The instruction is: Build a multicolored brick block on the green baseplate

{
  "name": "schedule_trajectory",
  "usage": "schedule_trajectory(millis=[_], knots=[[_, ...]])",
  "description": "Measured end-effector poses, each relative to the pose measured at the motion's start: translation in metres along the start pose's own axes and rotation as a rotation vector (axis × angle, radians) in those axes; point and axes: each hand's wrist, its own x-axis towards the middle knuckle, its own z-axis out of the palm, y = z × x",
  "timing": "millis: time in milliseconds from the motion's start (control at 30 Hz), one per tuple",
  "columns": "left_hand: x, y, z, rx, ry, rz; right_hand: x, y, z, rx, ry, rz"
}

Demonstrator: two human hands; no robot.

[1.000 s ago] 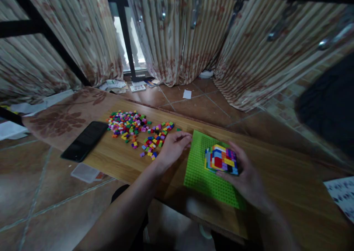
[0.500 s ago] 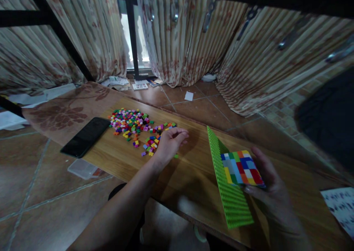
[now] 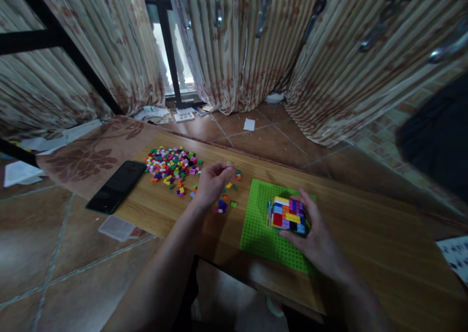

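A green studded baseplate [image 3: 259, 224] lies flat on the wooden board [image 3: 365, 234]. A compact block of multicoloured bricks [image 3: 287, 214] stands on the plate, and my right hand [image 3: 316, 232] wraps around its right and near sides. My left hand [image 3: 212, 182] hovers over a few scattered small bricks [image 3: 224, 204] just left of the plate, its fingers curled together. Whether a brick sits between those fingertips is too small to see. A larger pile of loose coloured bricks [image 3: 170, 162] lies farther left.
A black phone [image 3: 117, 185] lies at the board's left end, on a brown flowered cloth [image 3: 91, 154]. A clear plastic lid [image 3: 117, 228] is on the tiled floor below. Printed paper [image 3: 455, 259] sits at the far right. Curtains [image 3: 237, 54] hang behind.
The baseplate, tipped up on its edge half a second ago, lies flat again with the brick block on top. My left hand has shifted left over the scattered bricks.
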Motion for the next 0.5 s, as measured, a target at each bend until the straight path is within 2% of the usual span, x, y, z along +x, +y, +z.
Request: schedule_trajectory(millis=[133,300,500], knots=[[0.006,0.007,-0.021,0.101,0.042,-0.037,0.000,-0.001,-0.002,-0.022,-0.021,-0.031],[0.006,0.015,-0.043,0.140,0.115,0.003,0.000,0.001,0.000,-0.043,0.001,-0.015],[0.004,0.018,-0.048,0.135,0.165,0.042,0.005,-0.002,-0.004,-0.132,0.008,-0.067]])
